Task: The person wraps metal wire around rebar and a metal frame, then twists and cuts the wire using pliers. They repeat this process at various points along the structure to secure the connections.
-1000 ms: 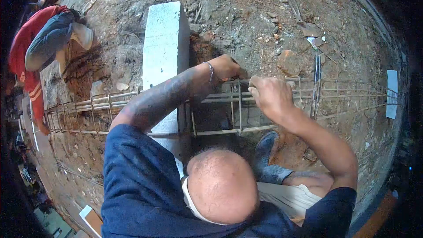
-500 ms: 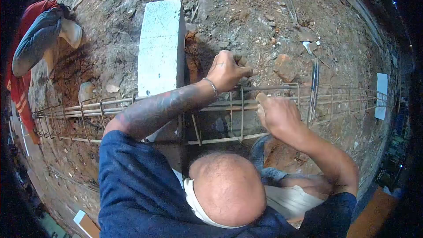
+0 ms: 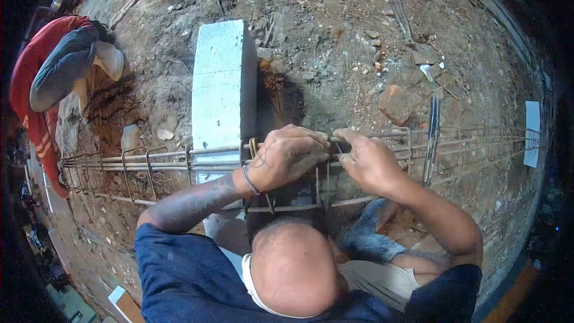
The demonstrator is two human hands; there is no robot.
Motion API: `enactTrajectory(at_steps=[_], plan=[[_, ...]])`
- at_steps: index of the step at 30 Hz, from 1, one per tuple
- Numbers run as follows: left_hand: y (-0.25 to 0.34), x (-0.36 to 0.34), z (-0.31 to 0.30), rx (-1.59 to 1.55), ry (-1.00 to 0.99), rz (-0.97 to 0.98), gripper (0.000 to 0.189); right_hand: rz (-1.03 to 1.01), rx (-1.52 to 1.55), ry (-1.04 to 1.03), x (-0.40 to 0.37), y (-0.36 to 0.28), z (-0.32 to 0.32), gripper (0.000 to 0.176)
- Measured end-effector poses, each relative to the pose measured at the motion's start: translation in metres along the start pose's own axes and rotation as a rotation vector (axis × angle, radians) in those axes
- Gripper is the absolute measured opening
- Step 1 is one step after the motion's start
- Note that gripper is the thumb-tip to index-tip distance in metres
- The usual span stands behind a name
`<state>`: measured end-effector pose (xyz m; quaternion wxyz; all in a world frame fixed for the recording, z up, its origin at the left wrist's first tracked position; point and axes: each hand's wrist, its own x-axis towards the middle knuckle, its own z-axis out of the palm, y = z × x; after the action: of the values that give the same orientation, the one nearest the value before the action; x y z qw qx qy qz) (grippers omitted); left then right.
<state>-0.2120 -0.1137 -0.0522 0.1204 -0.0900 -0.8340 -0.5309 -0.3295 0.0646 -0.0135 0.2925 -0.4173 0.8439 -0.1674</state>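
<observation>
A long rebar cage [image 3: 293,208] of thin bars and square stirrups runs across the view in front of me. My left hand [image 3: 287,157], with a bracelet at the wrist, lies over its upper bars, fingers bent and closed; what they grip is hidden beneath them. Close beside it, my right hand [image 3: 365,161] pinches with thumb and forefinger at the upper bar next to a stirrup. A short thin piece of wire [image 3: 340,148] shows between those fingertips. The fingertips of both hands nearly meet.
Under the cage, left of centre, lies a pale block [image 3: 218,84]. Another white block [image 3: 531,131] is at the far right end. A co-worker in red [image 3: 45,54] crouches at the far left. A dark bar [image 3: 431,137] crosses the cage; a brown stone [image 3: 395,104] lies nearby.
My left hand has come down from above the cage onto its bars. My right hand has moved slightly left, and the two hands are now close together. The view has shifted a little.
</observation>
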Motion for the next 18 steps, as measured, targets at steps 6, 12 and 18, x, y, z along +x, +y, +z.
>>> enactTrajectory(at_steps=[6,12,18], plan=[[0.004,0.017,0.002,0.099,0.055,-0.356,0.020,0.008,0.238,-0.131,0.007,0.004,-0.007,0.043],[-0.012,0.045,-0.024,0.068,-0.493,-0.553,0.031,0.177,0.414,-0.339,0.020,0.001,-0.013,0.034],[-0.020,0.055,-0.022,0.357,-0.616,-0.295,0.033,0.262,0.483,-0.581,0.044,-0.004,-0.028,0.048]])
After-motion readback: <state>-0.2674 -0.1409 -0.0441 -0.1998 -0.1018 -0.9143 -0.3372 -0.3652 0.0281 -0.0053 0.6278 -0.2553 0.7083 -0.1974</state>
